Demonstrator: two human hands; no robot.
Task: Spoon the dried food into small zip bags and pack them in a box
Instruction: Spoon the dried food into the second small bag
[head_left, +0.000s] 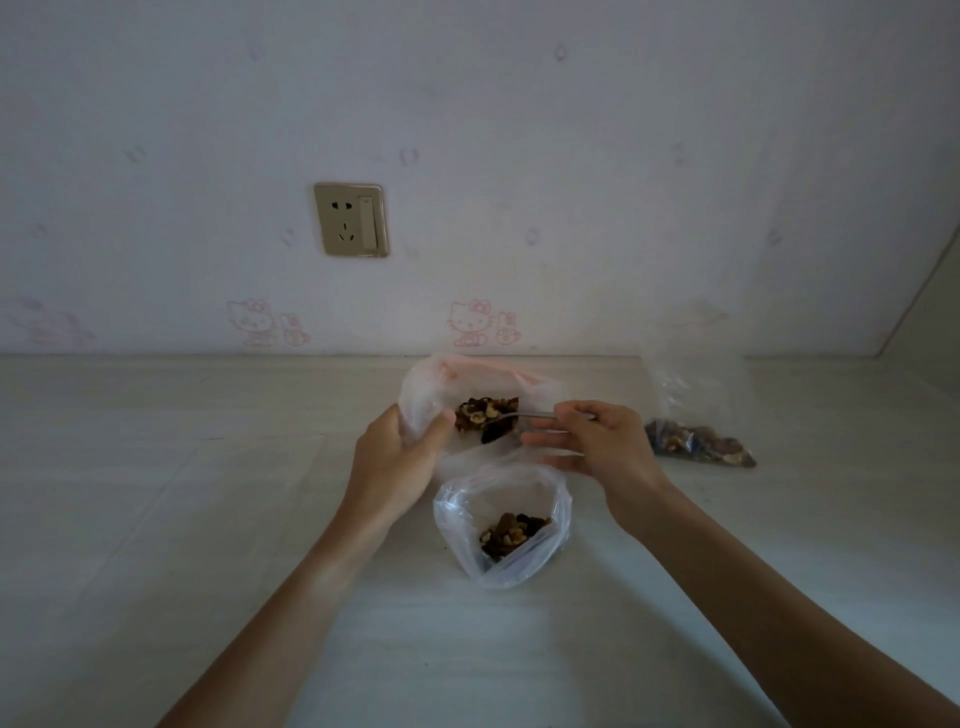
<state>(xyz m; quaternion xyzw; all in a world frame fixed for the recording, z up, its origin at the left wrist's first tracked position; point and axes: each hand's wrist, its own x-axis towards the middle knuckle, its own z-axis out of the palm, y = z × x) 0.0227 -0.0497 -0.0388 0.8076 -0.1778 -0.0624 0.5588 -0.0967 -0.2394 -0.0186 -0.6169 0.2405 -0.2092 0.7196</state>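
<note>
Nearest on the pale table (156, 519), a small clear bag (501, 525) stood open with a little dried food (511, 532) in its bottom. Just beyond it, the left hand (397, 457) gripped the rim of a larger thin plastic bag (441, 387) holding more of the food, while the right hand (597, 441) pinched the handle of a metal spoon (524, 417) whose bowl lay in that food. A third filled bag (698, 441) lay to the right, and farther back the wall carried a socket (351, 219) and faint cartoon-cat stickers (470, 322); no legible writing was visible.
</note>
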